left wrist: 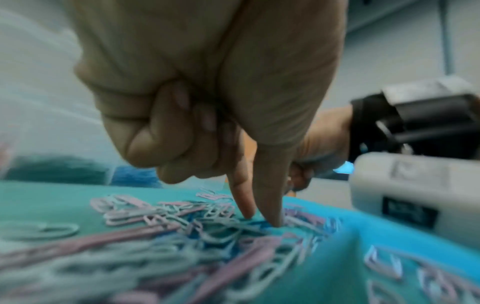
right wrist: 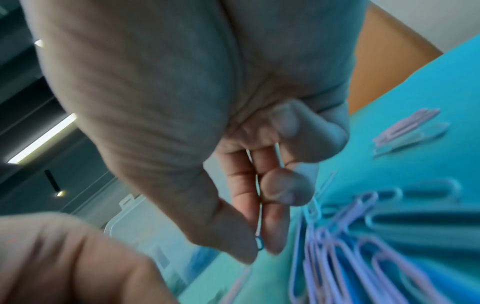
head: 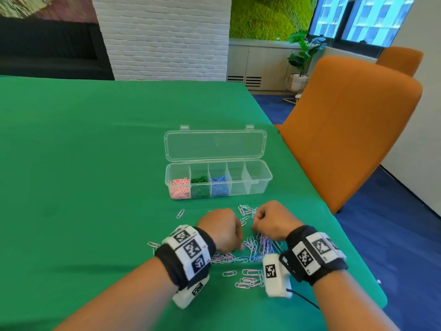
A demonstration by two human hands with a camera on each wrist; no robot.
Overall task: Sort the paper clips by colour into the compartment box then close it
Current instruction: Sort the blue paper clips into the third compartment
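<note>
Three compartments of the open box (head: 218,180) are already filled as paper clips (head: 256,247) are pinched by both hands (head: 222,229) from the table (head: 95,163) pile, carrying across being judged next.

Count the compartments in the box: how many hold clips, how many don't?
5 in the compartment box. From left: pink clips, green clips, blue clips; the last two look empty.

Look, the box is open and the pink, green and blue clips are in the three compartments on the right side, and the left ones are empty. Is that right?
Not quite. The box is open, but the pink clips, green clips and blue clips fill the three compartments on the left side; the two on the right are the empty ones. The head view shows it.
</note>
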